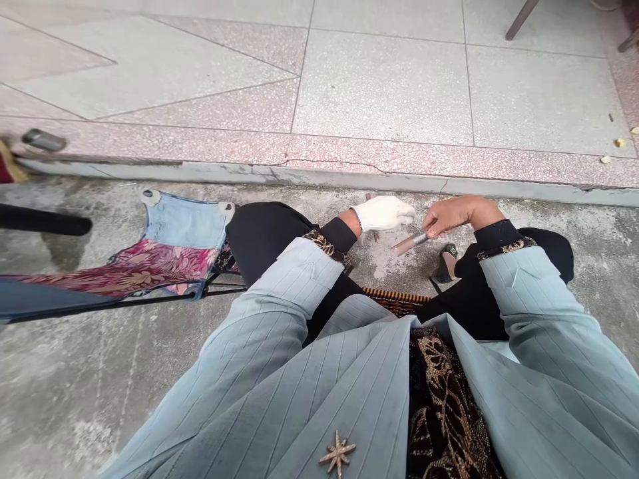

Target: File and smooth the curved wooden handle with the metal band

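My left hand (387,213), in a white knitted glove, is closed in front of my knees, its fingers bunched toward the right hand. What the gloved fingers pinch is too small to make out; a thin pale line seems to run between the two hands. Bare and closed, my right hand (452,216) grips a short wooden stick (407,245) with a grey band round its upper part. The stick points down and to the left, above the concrete. Both hands are close together but apart.
A folding chair with red floral cloth (164,263) stands at left, beside a black bar (44,219). Ahead runs a low tiled step (319,176), with a dark cylinder (44,140) on it. My shoe (446,263) shows below the right hand.
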A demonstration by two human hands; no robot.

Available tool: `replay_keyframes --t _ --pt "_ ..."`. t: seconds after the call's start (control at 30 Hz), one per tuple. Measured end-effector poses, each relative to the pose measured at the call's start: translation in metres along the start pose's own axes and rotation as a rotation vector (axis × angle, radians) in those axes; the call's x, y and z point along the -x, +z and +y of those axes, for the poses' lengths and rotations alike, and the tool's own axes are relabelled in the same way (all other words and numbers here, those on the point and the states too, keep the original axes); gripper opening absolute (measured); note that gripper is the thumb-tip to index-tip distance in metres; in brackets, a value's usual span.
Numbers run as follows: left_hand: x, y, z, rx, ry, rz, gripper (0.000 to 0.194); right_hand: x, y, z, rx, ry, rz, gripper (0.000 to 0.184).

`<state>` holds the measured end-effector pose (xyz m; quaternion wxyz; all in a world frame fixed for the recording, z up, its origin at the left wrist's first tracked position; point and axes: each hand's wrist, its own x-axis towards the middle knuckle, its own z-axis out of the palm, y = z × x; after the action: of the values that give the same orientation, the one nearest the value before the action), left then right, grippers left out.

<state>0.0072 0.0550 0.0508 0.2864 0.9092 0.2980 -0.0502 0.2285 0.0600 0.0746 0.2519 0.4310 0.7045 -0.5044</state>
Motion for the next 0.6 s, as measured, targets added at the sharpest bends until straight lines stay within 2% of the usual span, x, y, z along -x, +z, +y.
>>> replay_keyframes --t 0.03,0.07,0.1,0.23,0.33,0.4,0.47,0.6 --pt "0.001 -0.003 -0.002 0.041 0.024 0.028 0.026 0.005 -0.001 0.001 -0.072 -0.084 -0.061 0.022" --pt "0.003 -0.006 -0.005 0.104 0.045 0.067 0.026 0.011 -0.002 0.001 -0.146 -0.151 -0.069 0.028" --pt "0.003 -0.008 -0.008 0.183 0.057 0.111 0.026 0.019 -0.004 0.002 -0.219 -0.201 -0.019 0.034" --pt "0.004 -0.007 -0.013 0.526 -0.025 0.283 0.03 0.047 -0.01 0.001 -0.523 -0.286 0.421 0.04" --pt "0.003 0.001 -0.009 0.616 -0.057 0.269 0.034 0.052 -0.011 0.0 -0.699 -0.291 0.682 0.034" --pt "0.001 0.006 -0.006 0.52 -0.059 0.245 0.035 0.046 -0.011 0.0 -0.724 -0.235 0.775 0.028" --pt "0.001 0.009 -0.002 0.295 -0.075 0.241 0.035 0.037 -0.011 0.001 -0.691 -0.15 0.841 0.023" --pt "0.008 0.005 0.006 -0.186 -0.08 0.278 0.036 0.02 -0.013 0.006 -0.468 0.047 0.858 0.018"
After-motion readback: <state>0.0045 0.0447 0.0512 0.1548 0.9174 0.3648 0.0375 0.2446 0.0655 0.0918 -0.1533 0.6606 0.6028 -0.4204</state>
